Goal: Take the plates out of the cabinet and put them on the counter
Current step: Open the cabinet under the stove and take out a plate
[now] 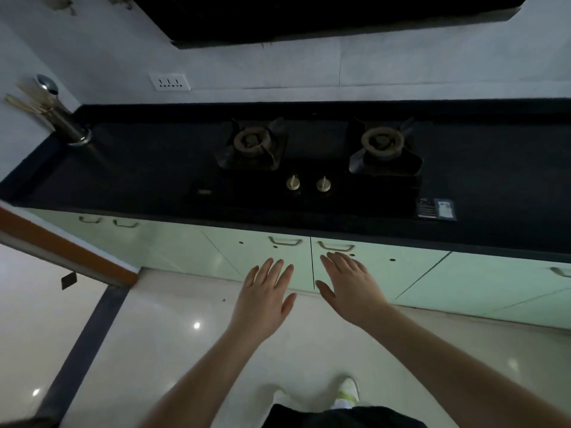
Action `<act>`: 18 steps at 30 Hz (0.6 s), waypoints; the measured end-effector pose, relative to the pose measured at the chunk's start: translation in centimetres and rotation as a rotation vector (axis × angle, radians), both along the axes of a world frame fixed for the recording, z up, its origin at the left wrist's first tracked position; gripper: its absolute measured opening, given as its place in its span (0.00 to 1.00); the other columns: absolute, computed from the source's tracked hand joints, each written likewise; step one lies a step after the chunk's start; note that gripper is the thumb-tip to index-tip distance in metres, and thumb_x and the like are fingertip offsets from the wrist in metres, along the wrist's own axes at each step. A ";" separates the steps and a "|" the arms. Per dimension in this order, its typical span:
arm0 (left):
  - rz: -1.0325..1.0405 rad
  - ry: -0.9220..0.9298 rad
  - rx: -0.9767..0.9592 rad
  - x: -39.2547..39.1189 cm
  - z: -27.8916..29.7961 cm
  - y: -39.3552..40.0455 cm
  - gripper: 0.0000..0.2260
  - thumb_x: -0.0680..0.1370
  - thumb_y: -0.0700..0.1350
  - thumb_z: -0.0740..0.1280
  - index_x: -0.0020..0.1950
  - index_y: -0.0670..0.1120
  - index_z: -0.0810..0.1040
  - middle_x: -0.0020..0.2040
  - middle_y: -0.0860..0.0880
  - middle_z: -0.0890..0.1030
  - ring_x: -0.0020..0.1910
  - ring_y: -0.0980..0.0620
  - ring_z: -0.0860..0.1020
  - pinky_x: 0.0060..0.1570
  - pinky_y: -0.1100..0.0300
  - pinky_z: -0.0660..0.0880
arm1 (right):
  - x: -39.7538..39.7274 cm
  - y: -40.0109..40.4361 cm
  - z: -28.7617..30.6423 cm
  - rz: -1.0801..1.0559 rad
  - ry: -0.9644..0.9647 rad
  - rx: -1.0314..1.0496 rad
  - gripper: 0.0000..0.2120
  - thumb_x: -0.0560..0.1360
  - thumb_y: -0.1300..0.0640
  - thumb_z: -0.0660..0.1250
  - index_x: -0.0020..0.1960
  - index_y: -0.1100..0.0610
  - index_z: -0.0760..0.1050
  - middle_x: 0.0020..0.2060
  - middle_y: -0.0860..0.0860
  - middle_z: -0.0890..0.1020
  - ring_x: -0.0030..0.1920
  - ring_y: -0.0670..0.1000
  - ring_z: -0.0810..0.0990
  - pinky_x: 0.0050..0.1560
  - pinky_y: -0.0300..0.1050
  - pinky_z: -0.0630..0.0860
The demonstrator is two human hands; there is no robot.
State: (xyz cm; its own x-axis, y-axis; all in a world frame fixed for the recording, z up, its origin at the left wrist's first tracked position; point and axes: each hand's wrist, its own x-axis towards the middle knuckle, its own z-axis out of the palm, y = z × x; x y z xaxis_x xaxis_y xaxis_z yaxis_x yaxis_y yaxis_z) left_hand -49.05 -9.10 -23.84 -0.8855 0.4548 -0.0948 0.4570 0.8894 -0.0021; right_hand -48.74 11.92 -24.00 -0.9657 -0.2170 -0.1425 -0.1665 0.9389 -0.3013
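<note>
2 hands, left hand (266,293) and right hand (349,285), spread empty before closed cabinet doors (278,257).

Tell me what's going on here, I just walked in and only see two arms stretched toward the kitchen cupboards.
A person stands at a black kitchen counter with a two-burner gas hob. Both bare hands are open and empty: the left hand and right hand reach toward the metal handles of two closed pale green cabinet doors below the hob. No plates are visible yet, and none are on the counter.
</note>
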 end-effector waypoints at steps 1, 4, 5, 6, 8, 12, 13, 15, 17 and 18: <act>0.001 -0.013 0.008 -0.6 -0.8 -0.2 0.24 0.79 0.55 0.63 0.72 0.45 0.73 0.70 0.44 0.76 0.71 0.42 0.71 0.67 0.43 0.70 | -0.7 -0.3 -0.8 -0.009 -0.013 0.000 0.29 0.81 0.42 0.52 0.77 0.56 0.57 0.76 0.53 0.63 0.77 0.53 0.57 0.76 0.49 0.54; -0.014 -0.047 0.017 -3.1 -3.1 -0.9 0.24 0.80 0.55 0.63 0.73 0.44 0.72 0.71 0.43 0.74 0.72 0.42 0.70 0.69 0.43 0.69 | -2.6 -1.0 -2.9 -0.048 -0.049 0.018 0.29 0.81 0.42 0.52 0.77 0.56 0.58 0.76 0.53 0.62 0.76 0.53 0.57 0.75 0.49 0.54; -0.033 -0.051 0.025 -4.2 -3.8 -1.2 0.24 0.80 0.54 0.64 0.73 0.44 0.72 0.71 0.43 0.74 0.72 0.42 0.70 0.69 0.43 0.69 | -3.2 -1.1 -3.6 -0.065 -0.057 0.029 0.29 0.81 0.42 0.52 0.77 0.56 0.58 0.76 0.53 0.62 0.76 0.53 0.57 0.75 0.49 0.54; -0.051 -0.059 0.040 -5.3 -4.6 -1.4 0.24 0.80 0.54 0.64 0.73 0.44 0.72 0.71 0.43 0.74 0.72 0.41 0.70 0.70 0.43 0.68 | -3.8 -1.3 -4.3 -0.083 -0.067 0.039 0.29 0.81 0.42 0.52 0.77 0.56 0.58 0.76 0.53 0.62 0.76 0.53 0.57 0.75 0.49 0.54; -0.080 -0.084 0.055 -7.7 -6.1 -1.6 0.24 0.80 0.53 0.64 0.73 0.43 0.72 0.71 0.42 0.74 0.72 0.41 0.70 0.69 0.43 0.68 | -4.9 -1.9 -5.7 -0.122 -0.095 0.053 0.29 0.81 0.43 0.53 0.76 0.57 0.58 0.77 0.54 0.61 0.76 0.54 0.57 0.75 0.50 0.54; -0.149 -0.213 -0.008 -11.7 -9.8 -1.3 0.26 0.83 0.55 0.55 0.78 0.44 0.62 0.77 0.43 0.66 0.77 0.42 0.61 0.74 0.46 0.57 | -7.3 -3.3 -8.5 -0.198 -0.170 0.067 0.29 0.81 0.43 0.54 0.76 0.58 0.58 0.77 0.54 0.61 0.77 0.55 0.57 0.75 0.50 0.54; -0.171 -0.253 -0.028 -12.6 -10.9 -1.1 0.27 0.83 0.56 0.52 0.79 0.44 0.58 0.78 0.44 0.63 0.77 0.43 0.58 0.75 0.46 0.54 | -8.1 -3.7 -9.2 -0.215 -0.198 0.069 0.29 0.81 0.44 0.55 0.76 0.58 0.59 0.77 0.54 0.61 0.76 0.55 0.57 0.75 0.51 0.54; -0.194 -0.291 -0.039 -14.0 -12.8 -0.3 0.26 0.83 0.56 0.51 0.79 0.44 0.58 0.77 0.44 0.64 0.77 0.43 0.58 0.75 0.47 0.54 | -9.8 -4.1 -11.0 -0.263 -0.252 0.072 0.29 0.80 0.44 0.55 0.75 0.59 0.58 0.76 0.55 0.60 0.76 0.54 0.57 0.74 0.51 0.55; -0.196 -0.311 -0.037 -15.4 -14.4 0.5 0.26 0.83 0.55 0.53 0.78 0.44 0.59 0.76 0.44 0.65 0.76 0.44 0.59 0.74 0.48 0.56 | -11.7 -4.4 -12.7 -0.351 -0.316 0.062 0.30 0.80 0.44 0.56 0.76 0.60 0.56 0.77 0.55 0.59 0.76 0.54 0.56 0.75 0.51 0.54; -0.186 -0.323 -0.042 -16.0 -15.0 0.8 0.26 0.83 0.55 0.53 0.78 0.43 0.58 0.77 0.43 0.63 0.77 0.44 0.58 0.74 0.48 0.55 | -12.4 -4.4 -13.3 -0.395 -0.350 0.063 0.31 0.81 0.44 0.55 0.77 0.60 0.54 0.77 0.55 0.58 0.77 0.55 0.55 0.76 0.51 0.52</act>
State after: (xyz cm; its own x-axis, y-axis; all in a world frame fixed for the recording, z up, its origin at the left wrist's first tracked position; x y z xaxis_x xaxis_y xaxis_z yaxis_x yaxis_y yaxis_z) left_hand -65.04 -8.30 -38.88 -0.7096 0.5947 -0.3779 0.5936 0.7935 0.1341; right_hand -61.15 7.54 -37.31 -0.8644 0.1728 -0.4722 0.3036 0.9279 -0.2163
